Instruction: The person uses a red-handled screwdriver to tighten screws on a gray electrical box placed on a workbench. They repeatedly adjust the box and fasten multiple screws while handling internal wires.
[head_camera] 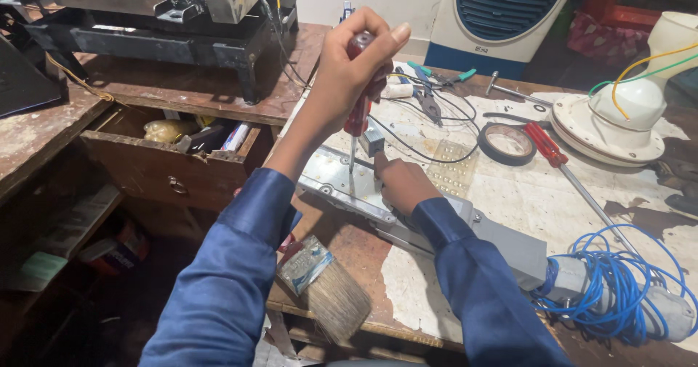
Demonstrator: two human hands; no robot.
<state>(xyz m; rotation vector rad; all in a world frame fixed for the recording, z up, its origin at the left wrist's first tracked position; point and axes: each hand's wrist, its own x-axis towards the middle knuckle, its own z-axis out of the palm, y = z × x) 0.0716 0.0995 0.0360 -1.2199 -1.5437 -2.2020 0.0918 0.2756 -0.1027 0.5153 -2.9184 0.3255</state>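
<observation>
Nearest my viewpoint, both blue sleeves run forward over the near edge of the bench [509, 200], where a flat paintbrush [331, 290] overhangs the rim.

1. Left hand [352, 72]: I see it clenched around the dark red handle of a screwdriver [358, 109]. The wrist is raised and bent, the thumb pressed over the handle cap, and the shaft stands nearly upright with its tip down on the metal plate [342, 178].
2. Right hand [400, 181]: it rests knuckles-up on the plate just beside the tip. Whether its fingers pinch anything I cannot tell.
3. Handling, by my judgement: the screwdriver is light and rigid, with a smooth handle that could slip, so a full wrap high on the handle suits it. The plate looks stiff, thin and fairly light, liable to slide on the bench unless pressed flat near the working point.
4. Surroundings: a grey housing [509, 243] joins the plate, a blue wire coil [618, 287] lies at its far end, and a tape roll [507, 143] and a second red-handled screwdriver [560, 160] lie well apart.
</observation>
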